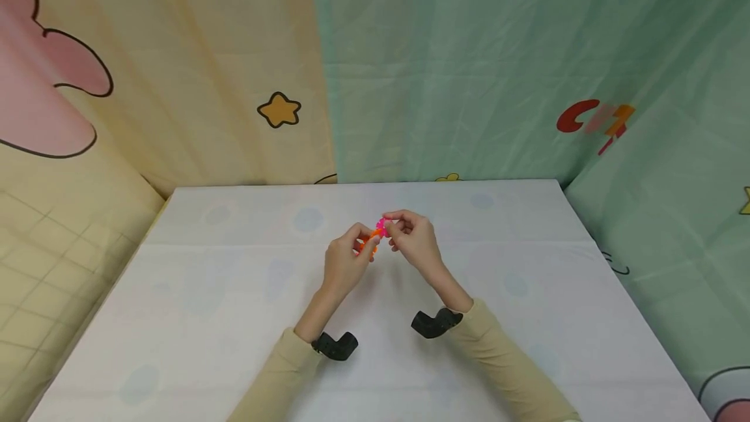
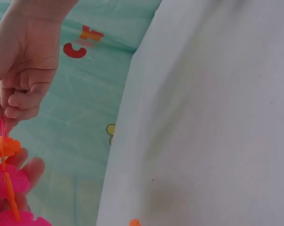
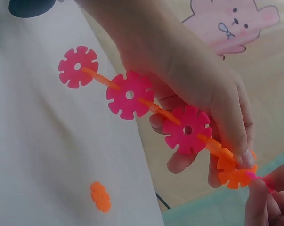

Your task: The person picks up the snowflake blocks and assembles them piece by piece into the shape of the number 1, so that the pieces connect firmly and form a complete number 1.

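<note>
Slotted plastic snowflake discs, pink and orange by turns, are joined edge to edge in a chain [image 3: 130,106]. My left hand [image 1: 342,262] grips an orange disc [image 3: 236,176] at one end, thumb pressed on it, and the rest of the chain trails past its fingers. Opposite, my right hand [image 1: 417,243] pinches a pink disc [image 1: 381,226] that meets this orange one edge-on. In the right wrist view fingers cover much of that pink disc; how firmly the two are joined I cannot tell. Both hands are above the table.
The table [image 1: 234,331] has a white cloth with pale dots. Another orange disc [image 3: 100,196] shows apart from the chain against the cloth. Printed curtains [image 1: 445,70] hang behind and beside the table. Each wrist wears a black camera [image 1: 335,346].
</note>
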Motion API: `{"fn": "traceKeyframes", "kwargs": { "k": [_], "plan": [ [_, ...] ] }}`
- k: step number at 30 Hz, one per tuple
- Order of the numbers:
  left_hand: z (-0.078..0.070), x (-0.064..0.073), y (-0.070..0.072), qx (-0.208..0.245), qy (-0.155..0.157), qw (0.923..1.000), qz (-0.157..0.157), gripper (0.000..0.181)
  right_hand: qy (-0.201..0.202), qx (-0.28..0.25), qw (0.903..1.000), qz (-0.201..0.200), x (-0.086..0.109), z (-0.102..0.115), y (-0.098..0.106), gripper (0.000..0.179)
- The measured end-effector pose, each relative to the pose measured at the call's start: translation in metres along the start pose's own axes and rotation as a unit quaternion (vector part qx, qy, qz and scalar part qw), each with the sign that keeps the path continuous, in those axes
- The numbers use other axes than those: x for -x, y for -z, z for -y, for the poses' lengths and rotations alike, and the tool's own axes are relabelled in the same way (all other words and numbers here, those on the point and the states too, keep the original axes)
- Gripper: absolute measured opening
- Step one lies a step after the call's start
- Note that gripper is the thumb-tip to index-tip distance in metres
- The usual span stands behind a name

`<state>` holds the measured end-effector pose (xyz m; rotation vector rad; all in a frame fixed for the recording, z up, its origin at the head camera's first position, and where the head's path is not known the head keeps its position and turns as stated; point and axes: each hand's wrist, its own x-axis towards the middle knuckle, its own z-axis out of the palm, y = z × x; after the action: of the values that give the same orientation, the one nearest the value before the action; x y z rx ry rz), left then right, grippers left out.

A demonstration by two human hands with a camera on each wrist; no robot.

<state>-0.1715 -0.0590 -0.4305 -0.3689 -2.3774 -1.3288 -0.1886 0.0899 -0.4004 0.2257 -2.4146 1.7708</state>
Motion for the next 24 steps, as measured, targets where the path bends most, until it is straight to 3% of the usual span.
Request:
{"fn": "traceKeyframes", "kwargs": {
  "k": [8, 17, 24],
  "plan": [
    [0.005, -0.001, 0.004, 0.022, 0.001, 0.9997, 0.014, 0.019, -0.016, 0.0, 0.9976, 0.067, -0.006, -0.002, 0.007, 0.026],
    [0.009, -0.004, 0.009, -0.007, -0.001, 1.0, 0.0, 0.03, -0.02, -0.002, 0.9972, 0.072, -0.012, -0.002, 0.008, 0.025],
    [0.012, -0.005, 0.012, -0.014, 0.004, 0.9998, -0.017, 0.028, -0.018, -0.006, 0.9976, 0.066, -0.014, -0.004, 0.003, 0.027]
  ]
}}
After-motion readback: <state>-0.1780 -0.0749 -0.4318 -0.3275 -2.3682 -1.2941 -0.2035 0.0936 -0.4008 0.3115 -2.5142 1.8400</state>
